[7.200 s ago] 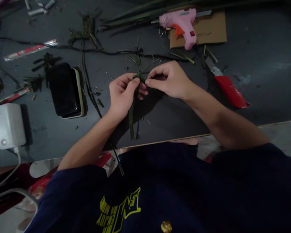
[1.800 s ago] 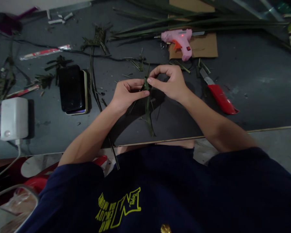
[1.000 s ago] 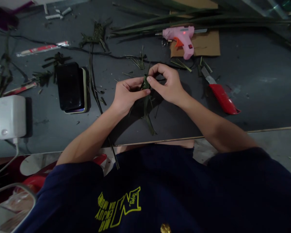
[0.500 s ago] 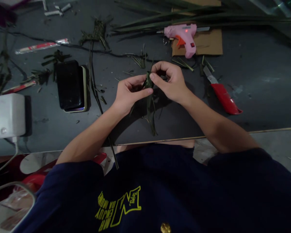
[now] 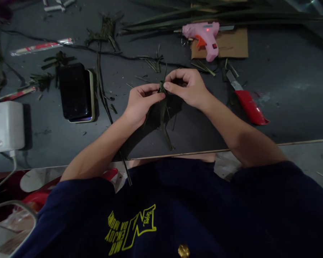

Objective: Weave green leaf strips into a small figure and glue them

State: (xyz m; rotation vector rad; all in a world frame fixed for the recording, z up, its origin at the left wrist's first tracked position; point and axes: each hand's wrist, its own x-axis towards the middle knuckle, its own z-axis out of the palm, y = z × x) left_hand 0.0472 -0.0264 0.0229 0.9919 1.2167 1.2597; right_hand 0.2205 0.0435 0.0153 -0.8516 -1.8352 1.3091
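Note:
Between both hands is a small piece of folded green leaf strips [image 5: 163, 107], its loose ends hanging down toward the table's front edge. My left hand [image 5: 141, 102] pinches it from the left, thumb on top and index finger behind. My right hand [image 5: 187, 86] grips its upper end between thumb and index finger. A thin strip sticks up above the fingertips. The folds themselves are partly hidden by the fingers. Just beyond the hands lie leaf scraps [image 5: 156, 64].
A pink glue gun [image 5: 210, 37], its light red, rests on cardboard [image 5: 233, 46] near long leaves [image 5: 156, 23]. At right lies a red-handled knife [image 5: 249, 104]. A black phone-like device [image 5: 74, 91], a white power adapter [image 5: 7, 125], a cable [image 5: 86, 47] and woven leaf pieces [image 5: 104, 30] are at left.
Both fingertips and the leaf piece have shifted slightly left, and the piece is turned a little. Both hands keep their pinch. The table's contents appear shifted slightly as the camera view moves.

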